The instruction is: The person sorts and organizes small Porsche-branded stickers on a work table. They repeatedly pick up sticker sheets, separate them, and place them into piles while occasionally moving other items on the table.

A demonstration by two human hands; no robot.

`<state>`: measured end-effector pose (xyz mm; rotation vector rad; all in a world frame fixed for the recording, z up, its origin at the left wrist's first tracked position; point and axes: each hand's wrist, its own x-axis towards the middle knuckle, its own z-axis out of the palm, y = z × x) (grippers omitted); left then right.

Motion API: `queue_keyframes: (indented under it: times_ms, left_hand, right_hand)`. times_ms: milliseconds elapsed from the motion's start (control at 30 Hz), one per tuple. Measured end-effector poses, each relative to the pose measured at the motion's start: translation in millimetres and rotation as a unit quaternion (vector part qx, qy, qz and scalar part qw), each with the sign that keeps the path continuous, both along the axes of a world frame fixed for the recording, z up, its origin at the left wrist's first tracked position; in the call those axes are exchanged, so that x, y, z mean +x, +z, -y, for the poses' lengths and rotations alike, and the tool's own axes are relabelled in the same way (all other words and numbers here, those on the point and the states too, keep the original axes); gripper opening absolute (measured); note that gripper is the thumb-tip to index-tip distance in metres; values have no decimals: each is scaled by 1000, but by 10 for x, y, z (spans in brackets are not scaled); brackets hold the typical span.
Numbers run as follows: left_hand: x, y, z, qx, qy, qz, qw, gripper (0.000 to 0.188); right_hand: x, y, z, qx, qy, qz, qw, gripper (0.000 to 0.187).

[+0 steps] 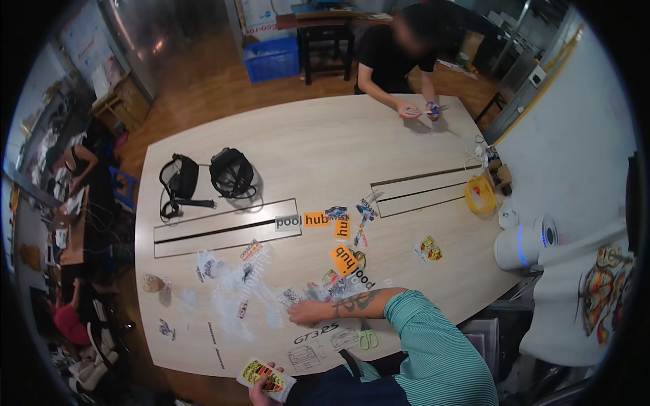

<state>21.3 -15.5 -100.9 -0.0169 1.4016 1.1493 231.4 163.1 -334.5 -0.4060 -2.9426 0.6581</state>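
Observation:
At the near edge of the table, my left hand (258,394) grips a pale piece with a yellow, red and black crest (267,376), which looks like a heat transfer or sticker; my thumb and fingertips show at its edges. My right hand (308,312), its forearm tattooed, rests lower on the tabletop beside a heap of printed stickers (332,284). Its fingers are bent together at the heap, and what they pinch, if anything, is too small to make out. Scattered clear film pieces (237,298) lie to its left. Green-handled scissors (367,340) lie near my right forearm.
Black strap headgear (231,173) lies at the far left of the table (325,149). A drink cup (154,283) stands at the left edge. On the right are a yellow tape roll (479,195) and a white rounded device (525,242). Across the table a person (399,68) handles scissors.

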Motion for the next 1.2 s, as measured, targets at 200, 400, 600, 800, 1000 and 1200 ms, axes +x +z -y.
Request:
queue_keyframes:
  times_ms: [200,400,600,800,1000,1200]
  left_hand:
    - [-22,36,181,32,-29,1,999,49]
    - [-231,60,-25,120,-48,9,992,57]
    - [-564,268,-267,140,-114,16,983,45]
    - [-733,608,-95,184,-91,96,974,41]
    - [-1076,715,65,250,-99,1,963,37]
    - [-1319,709,133,246,-96,38,964,32]
  right_hand:
    - [-19,111,-33,29,-21,29,999,8]
    - [-54,-756,-202,-105,-103,-168,975,35]
    - [-585,2425,5,-590,-193,-165,766,66]
    - [-1277,2986,360,-508,-173,-141,832,70]
    - [-1608,3110,660,-532,-268,-197,778,58]
    - [-1574,3167,1092,-495,-378,-254,739,29]
